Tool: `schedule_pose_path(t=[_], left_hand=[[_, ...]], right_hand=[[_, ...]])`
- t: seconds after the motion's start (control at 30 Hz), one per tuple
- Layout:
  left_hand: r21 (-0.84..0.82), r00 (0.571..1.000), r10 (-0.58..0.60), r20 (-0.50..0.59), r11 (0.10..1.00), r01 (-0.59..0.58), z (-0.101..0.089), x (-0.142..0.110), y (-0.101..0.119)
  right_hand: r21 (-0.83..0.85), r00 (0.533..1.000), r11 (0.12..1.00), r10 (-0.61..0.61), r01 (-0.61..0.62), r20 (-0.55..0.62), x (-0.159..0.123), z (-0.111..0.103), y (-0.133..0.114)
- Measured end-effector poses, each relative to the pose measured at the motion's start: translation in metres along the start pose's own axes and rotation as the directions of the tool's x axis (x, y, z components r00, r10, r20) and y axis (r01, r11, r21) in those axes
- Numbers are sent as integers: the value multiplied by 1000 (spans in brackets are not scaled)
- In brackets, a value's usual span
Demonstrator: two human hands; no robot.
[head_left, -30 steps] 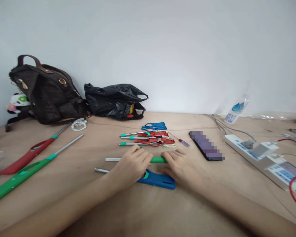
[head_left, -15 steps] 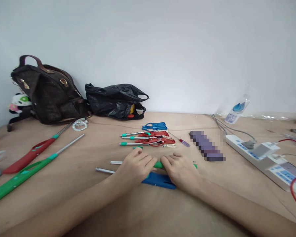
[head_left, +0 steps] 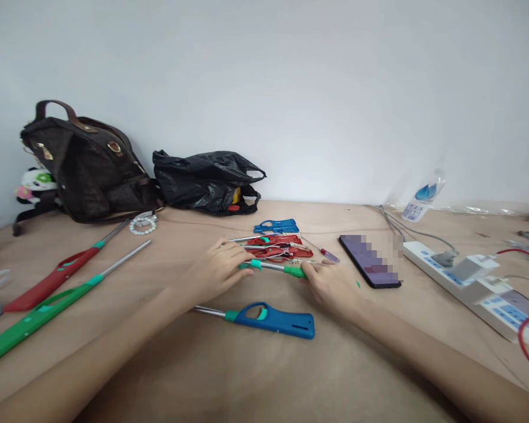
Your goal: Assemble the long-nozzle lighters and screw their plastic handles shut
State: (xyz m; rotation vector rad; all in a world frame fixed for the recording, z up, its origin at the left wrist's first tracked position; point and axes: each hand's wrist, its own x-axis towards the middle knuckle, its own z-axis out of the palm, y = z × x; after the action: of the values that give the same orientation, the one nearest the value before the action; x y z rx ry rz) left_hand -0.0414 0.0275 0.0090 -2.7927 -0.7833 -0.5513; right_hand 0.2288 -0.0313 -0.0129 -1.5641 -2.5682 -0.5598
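My right hand [head_left: 332, 285] is closed around the green end of a gas lighter [head_left: 294, 271], whose metal tube points left. At that tube's left end, the thumb and fingers of my left hand [head_left: 218, 267] pinch a small teal plastic piece [head_left: 254, 264]. Whether the piece is joined to the tube I cannot tell. Nearer me lies a blue gas lighter [head_left: 286, 322] with a teal trigger, its tube partly behind my left forearm. Just beyond my hands are opened red lighter halves [head_left: 282, 251] with tubes and wires. A blue shell half [head_left: 277, 225] lies behind them.
A screwdriver [head_left: 330, 255] and a phone [head_left: 370, 261] lie beyond my right hand, near a power strip [head_left: 462, 288] with cables. At left are a red lighter [head_left: 55, 279], a green lighter [head_left: 39, 320] and a bracelet [head_left: 143, 223]. A backpack [head_left: 92, 170], black bag [head_left: 198, 182] and bottle [head_left: 423, 197] stand behind.
My hands have moved apart and slightly away from me, with the green lighter lifted off its place beside the blue one. The teal piece now shows in my left fingers.
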Motion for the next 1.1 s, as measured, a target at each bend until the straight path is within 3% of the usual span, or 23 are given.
schedule_pose_path(t=[0.4, 0.7, 1.1], left_hand=[[330, 991, 132, -8, 936, -122, 11, 6, 22], [342, 979, 202, -32, 922, -179, 5, 10, 72], [450, 964, 253, -77, 872, -193, -1, 12, 81]], right_hand=[[-39, 978, 992, -123, 118, -167, -3, 4, -6], [128, 979, 973, -182, 193, -93, -10, -15, -28], [142, 984, 973, -180, 179, -5, -13, -26, -35]])
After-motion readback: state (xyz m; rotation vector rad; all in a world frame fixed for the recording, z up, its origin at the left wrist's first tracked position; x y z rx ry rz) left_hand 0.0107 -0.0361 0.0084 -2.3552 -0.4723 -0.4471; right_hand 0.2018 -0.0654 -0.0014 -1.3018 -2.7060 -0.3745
